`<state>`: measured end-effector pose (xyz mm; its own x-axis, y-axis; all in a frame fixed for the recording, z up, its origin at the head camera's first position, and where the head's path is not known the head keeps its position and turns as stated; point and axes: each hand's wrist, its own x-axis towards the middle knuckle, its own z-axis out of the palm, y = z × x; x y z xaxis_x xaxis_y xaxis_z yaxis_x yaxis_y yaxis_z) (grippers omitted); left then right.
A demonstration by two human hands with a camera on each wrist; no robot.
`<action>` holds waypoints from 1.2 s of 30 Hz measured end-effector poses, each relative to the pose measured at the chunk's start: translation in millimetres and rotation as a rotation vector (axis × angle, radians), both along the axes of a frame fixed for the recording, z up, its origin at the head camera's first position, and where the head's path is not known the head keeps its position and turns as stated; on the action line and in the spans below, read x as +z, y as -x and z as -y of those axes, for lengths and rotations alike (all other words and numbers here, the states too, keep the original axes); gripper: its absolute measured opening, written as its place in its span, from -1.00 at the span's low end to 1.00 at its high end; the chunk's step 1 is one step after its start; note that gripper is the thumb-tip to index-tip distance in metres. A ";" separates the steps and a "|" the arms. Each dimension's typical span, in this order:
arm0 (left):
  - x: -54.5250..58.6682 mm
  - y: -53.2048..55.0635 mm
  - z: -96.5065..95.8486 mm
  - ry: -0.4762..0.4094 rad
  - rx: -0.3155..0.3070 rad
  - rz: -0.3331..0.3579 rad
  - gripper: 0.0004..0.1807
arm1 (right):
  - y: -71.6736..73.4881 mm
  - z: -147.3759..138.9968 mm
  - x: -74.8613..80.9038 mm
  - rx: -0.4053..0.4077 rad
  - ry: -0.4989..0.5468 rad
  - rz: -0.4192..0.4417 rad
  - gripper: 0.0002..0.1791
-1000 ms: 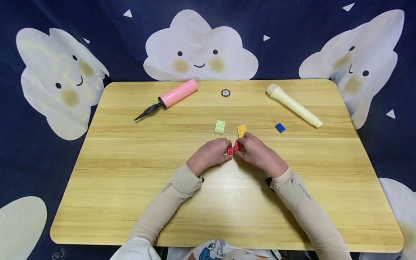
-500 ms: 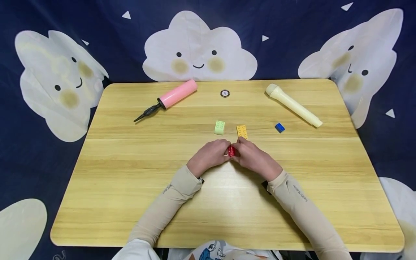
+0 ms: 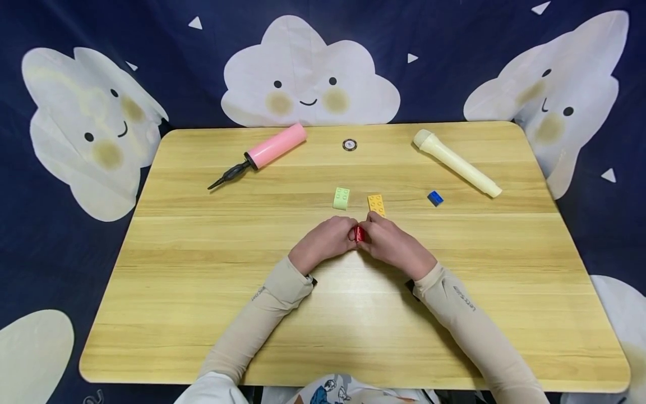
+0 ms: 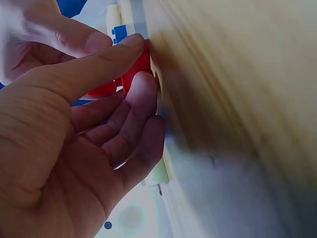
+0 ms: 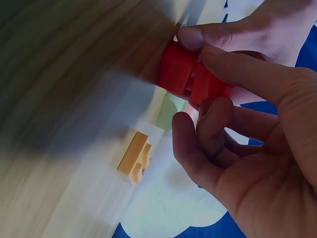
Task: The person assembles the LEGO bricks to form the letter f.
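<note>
Two red toy bricks meet between my hands, low over the table, one on top of the other with a narrow seam showing. My left hand (image 3: 325, 238) pinches the lower red brick (image 5: 175, 68) between thumb and fingers. The upper red brick (image 5: 208, 85) is pinched by my right hand (image 3: 396, 244). From the head view only a little red shows between the fingertips. Just beyond my right fingers lies a yellow brick (image 3: 375, 204), its near end partly covered. A light green brick (image 3: 341, 198) sits beyond my left hand.
A small blue brick (image 3: 435, 198) lies to the right. Farther back on the wooden table (image 3: 202, 280) are a pink hand pump (image 3: 277, 147) with a black nozzle, a round chip (image 3: 350, 145) and a cream microphone-shaped object (image 3: 456, 163). A cloud-print curtain (image 3: 434, 33) hangs behind.
My right hand has come left and slightly down with its red brick, bringing it onto the one in my left hand. The two bricks were apart a second ago. My left hand stays almost still.
</note>
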<state>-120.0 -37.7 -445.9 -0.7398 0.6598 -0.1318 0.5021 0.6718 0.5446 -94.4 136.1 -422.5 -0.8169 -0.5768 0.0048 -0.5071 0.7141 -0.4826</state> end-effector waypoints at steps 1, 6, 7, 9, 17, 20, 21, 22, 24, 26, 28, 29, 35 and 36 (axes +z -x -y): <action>0.5 0.1 0.1 -0.002 0.004 0.007 -0.88 | 0.1 0.3 0.1 0.002 -0.002 -0.003 -0.78; 1.8 0.2 -0.2 0.006 0.019 0.025 -0.90 | 1.1 1.4 0.7 0.011 -0.013 -0.001 -0.81; 1.9 0.1 -0.2 0.008 0.019 0.025 -0.90 | 1.2 1.6 0.7 0.012 -0.017 0.004 -0.81; 1.9 -0.1 -0.2 0.009 0.018 0.025 -0.90 | 1.6 1.8 0.9 0.013 -0.025 0.011 -0.82; 1.4 0.8 0.6 -0.004 0.007 0.029 -0.86 | 2.3 1.3 1.9 0.031 -0.041 0.009 -0.81; 0.9 1.7 1.0 -0.011 0.005 0.026 -0.87 | 3.2 0.9 2.6 0.049 -0.042 -0.008 -0.84; 0.5 2.0 1.1 -0.014 0.005 0.025 -0.86 | 3.4 0.6 2.7 0.056 -0.042 -0.014 -0.85; 0.1 2.3 1.3 -0.021 0.005 0.025 -0.86 | 3.7 0.4 2.9 0.064 -0.041 -0.017 -0.86; -1.2 2.8 1.4 -0.035 0.005 0.025 -0.84 | 4.3 0.1 3.3 0.077 -0.039 -0.019 -0.88; -2.7 3.5 1.5 -0.052 0.009 0.029 -0.82 | 4.6 -0.3 4.0 0.086 -0.040 -0.017 -0.89; -3.5 4.0 1.5 -0.065 0.011 0.034 -0.80 | 5.2 -0.2 4.6 0.092 -0.043 -0.011 -0.90; -3.8 4.3 1.4 -0.068 0.012 0.034 -0.79 | 5.6 -0.1 4.8 0.092 -0.047 -0.006 -0.91; -3.5 4.6 1.2 -0.060 0.025 0.041 -0.81 | 7.9 0.4 5.6 0.096 -0.055 0.030 -0.93; -3.5 4.4 1.3 -0.059 0.027 0.044 -0.81 | 8.3 0.3 5.4 0.099 -0.056 0.033 -0.93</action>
<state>-124.3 -39.0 -449.4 -0.7520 0.6469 -0.1264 0.4586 0.6513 0.6046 -102.7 135.8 -417.1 -0.7551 -0.6532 -0.0552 -0.5611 0.6876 -0.4609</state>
